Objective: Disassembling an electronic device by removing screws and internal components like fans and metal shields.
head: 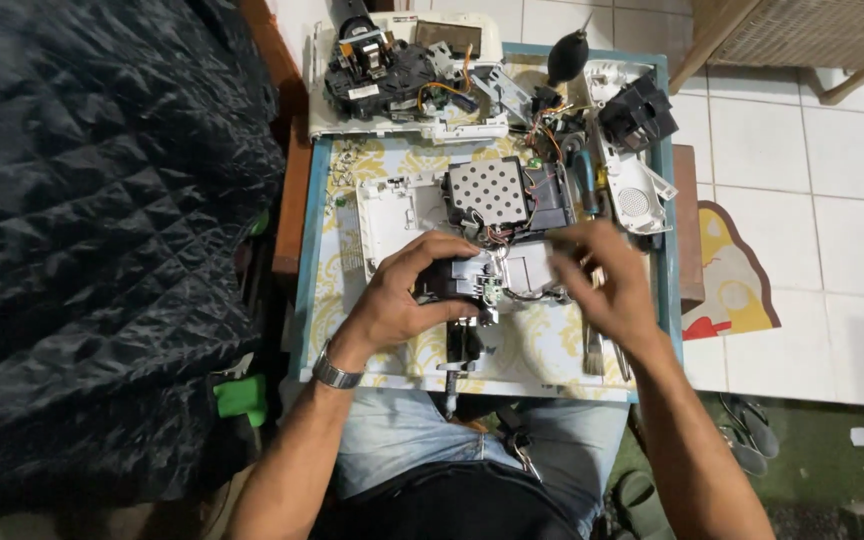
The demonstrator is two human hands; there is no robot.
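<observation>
Denim-covered lap (402, 440) sits under a small table (310, 250) with a blue rim. On it, an opened white device shell (392, 215) lies beside a perforated metal plate (489, 190). Left hand (407, 295) grasps a dark grey module (462, 280) at mid-table; right hand (602, 275) pinches at the module's right side, blurred.

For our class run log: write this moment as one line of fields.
left hand: grips dark camera part | right hand: on same part, blurred | surface: small table | nearby: metal plate, air blower
</observation>
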